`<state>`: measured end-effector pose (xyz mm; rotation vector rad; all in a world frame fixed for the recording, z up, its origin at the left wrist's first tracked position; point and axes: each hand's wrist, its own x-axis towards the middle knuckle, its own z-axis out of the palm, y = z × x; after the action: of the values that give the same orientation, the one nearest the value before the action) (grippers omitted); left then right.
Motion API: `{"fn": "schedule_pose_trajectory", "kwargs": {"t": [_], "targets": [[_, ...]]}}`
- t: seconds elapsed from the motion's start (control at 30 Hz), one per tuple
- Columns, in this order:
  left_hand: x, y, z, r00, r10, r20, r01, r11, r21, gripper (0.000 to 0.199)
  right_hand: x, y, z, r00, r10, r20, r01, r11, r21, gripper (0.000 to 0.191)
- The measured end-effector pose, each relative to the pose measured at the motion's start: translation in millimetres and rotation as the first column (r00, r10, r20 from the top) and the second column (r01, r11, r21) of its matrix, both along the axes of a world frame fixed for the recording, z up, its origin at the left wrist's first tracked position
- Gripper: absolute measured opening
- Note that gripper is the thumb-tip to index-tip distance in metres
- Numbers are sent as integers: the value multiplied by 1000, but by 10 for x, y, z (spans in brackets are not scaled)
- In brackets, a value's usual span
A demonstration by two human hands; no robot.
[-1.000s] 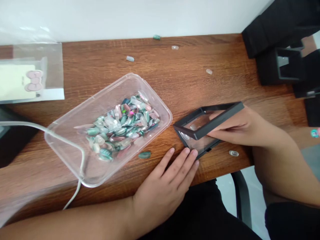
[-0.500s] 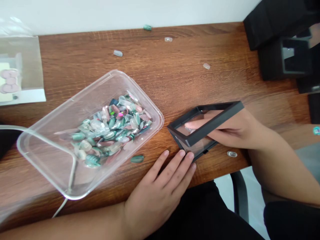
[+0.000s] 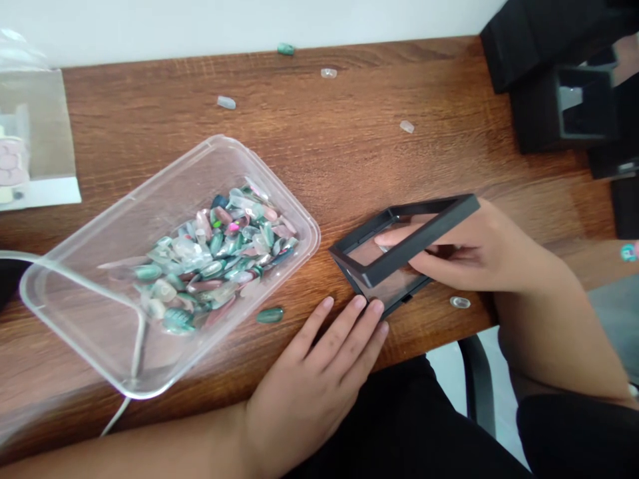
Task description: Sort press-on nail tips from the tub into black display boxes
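Note:
A black hinged frame case [image 3: 422,241] with clear film windows stands partly open on the wooden table. My right hand [image 3: 464,249] reaches between its two halves, index finger stretched out and thumb apart from it. A small clear nail tip [image 3: 385,249] is by the index fingertip, partly hidden. My left hand [image 3: 319,372] lies flat, fingers spread, its fingertips against the near edge of the case. To the left, a clear plastic box [image 3: 134,193] holds several green, pink and clear nail tips [image 3: 214,249]. One green nail tip [image 3: 269,315] lies beside the box.
Loose nail tips lie along the back, including a green one [image 3: 285,49] and a clear one [image 3: 226,102]. Another [image 3: 460,303] is near the front edge. Black boxes [image 3: 559,110] stand at the back right. A packet [image 3: 42,133] and a white cable [image 3: 116,411] are at left.
Inside the case, my right index finger and thumb show a wider gap between them. My left hand stays at the case edge. The whole view has shifted slightly.

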<state>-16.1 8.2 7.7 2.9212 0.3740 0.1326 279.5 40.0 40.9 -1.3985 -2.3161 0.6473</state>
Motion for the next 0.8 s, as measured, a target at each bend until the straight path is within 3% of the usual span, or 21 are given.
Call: {"fn": "schedule_pose_trajectory", "kwargs": {"t": [0.2,0.33,0.43,0.53,0.8], "targets": [[-3,5,-11,1000,0,7,0,1000,4,69,51,-37,11,999,-41,-6,41,998,48,15],[0,1,-4,1000,-2,2,2,1000,10,69,31,-42,-15,996,35,-78,-32,999,42,14],[5,0,-1,1000,1,2,-1,1000,7,70,-3,-36,-34,994,83,-65,-81,996,37,5],[1,-1,-4,1000,3,10,-3,1000,7,71,-36,-29,-28,993,105,-60,-102,994,44,8],[2,1,0,1000,1,12,-1,1000,3,69,-108,-65,77,996,73,58,-67,993,-93,14]]}}
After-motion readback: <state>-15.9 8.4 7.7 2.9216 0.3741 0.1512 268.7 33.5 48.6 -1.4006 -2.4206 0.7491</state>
